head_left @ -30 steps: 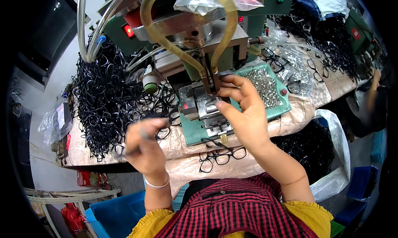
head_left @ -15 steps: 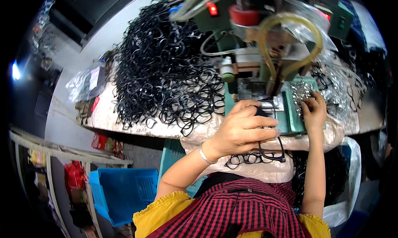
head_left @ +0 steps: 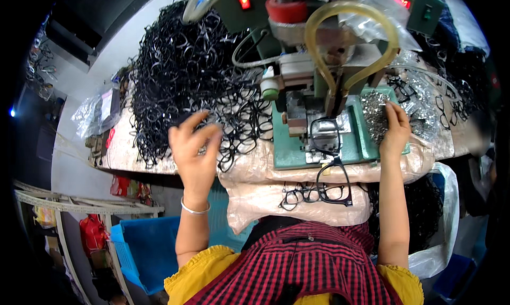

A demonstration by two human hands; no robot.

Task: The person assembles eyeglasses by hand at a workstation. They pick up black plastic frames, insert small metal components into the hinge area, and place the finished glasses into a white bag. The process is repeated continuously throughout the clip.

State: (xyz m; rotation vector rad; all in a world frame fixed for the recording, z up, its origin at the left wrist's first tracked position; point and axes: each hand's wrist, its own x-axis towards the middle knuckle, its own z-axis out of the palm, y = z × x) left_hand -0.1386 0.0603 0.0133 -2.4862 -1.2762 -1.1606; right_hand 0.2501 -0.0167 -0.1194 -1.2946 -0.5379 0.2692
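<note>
A black eyeglass frame [head_left: 348,187] sits in the small press; one rim lies on the metal fixture and the other hangs past the front edge, and neither hand touches it. My left hand [head_left: 194,153], slightly blurred, is raised with fingers apart at the front of a big heap of black eyeglass frames [head_left: 180,66]. It holds nothing that I can see. At the green tray [head_left: 366,140] of small metal parts [head_left: 374,116], my right hand [head_left: 396,132] has its fingers bent together over the parts. What lies between those fingertips is hidden.
The green press [head_left: 340,45] has a yellowish looped hose [head_left: 392,29] in front. Several eyeglass frames [head_left: 303,195] lie on the brown wrapping [head_left: 255,201] at the near edge. A blue crate [head_left: 146,252] stands low at left. Right of the tray is a clear plastic bag [head_left: 425,111].
My left hand has let go of the eyeglass frame at the press and moved left to the heap. My right hand stays at the parts tray. The view has shifted slightly.
</note>
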